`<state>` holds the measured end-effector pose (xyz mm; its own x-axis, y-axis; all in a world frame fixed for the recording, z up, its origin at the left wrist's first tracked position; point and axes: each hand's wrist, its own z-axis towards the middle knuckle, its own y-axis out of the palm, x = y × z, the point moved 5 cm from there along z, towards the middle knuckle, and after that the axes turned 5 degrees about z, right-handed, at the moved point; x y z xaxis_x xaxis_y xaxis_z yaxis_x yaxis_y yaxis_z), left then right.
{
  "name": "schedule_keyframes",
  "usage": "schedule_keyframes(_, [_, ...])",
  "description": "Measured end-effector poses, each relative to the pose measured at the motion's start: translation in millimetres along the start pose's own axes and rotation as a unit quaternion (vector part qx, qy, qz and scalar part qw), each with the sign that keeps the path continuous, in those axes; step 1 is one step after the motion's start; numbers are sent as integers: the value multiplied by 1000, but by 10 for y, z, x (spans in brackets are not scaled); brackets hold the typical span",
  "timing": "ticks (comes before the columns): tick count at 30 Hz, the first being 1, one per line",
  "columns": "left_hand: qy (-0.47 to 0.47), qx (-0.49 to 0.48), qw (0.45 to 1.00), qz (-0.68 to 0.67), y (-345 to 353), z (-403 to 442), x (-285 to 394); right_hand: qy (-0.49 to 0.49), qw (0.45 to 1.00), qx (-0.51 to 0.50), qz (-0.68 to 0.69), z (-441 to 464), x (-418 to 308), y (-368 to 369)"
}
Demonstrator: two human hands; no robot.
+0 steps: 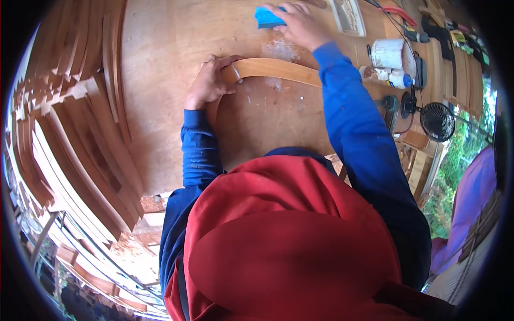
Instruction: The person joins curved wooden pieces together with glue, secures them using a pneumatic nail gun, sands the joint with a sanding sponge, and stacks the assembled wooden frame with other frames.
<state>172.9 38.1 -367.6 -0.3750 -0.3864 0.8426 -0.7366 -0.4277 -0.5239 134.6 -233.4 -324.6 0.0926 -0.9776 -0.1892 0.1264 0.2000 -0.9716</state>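
Broad tan wooden worktop (pixel 166 85); upper centre: right hand (pixel 304 25) grips blue rectangular block (pixel 267 18), left hand (pixel 208 83) clasps curved pale-wood strip (pixel 278 68).

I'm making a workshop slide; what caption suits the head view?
Left hand grips a wooden piece; right hand holds a blue block over a wooden worktop.

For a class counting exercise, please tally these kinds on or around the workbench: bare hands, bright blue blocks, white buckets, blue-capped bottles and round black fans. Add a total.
Bare hands: 2 (left hand, right hand)
Bright blue block: 1
White bucket: 1
Blue-capped bottle: 1
Round black fan: 1
Total: 6
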Motion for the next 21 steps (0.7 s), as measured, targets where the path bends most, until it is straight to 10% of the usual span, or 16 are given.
schedule_keyframes(7, [3, 8, 1000, 19, 59, 35, -167, 50, 988, 0, 146, -442, -1512, -471])
schedule_keyframes(21, [41, -5, 996, -80, 15, 43, -31, -10, 957, -261, 124, -615, -1504, -458])
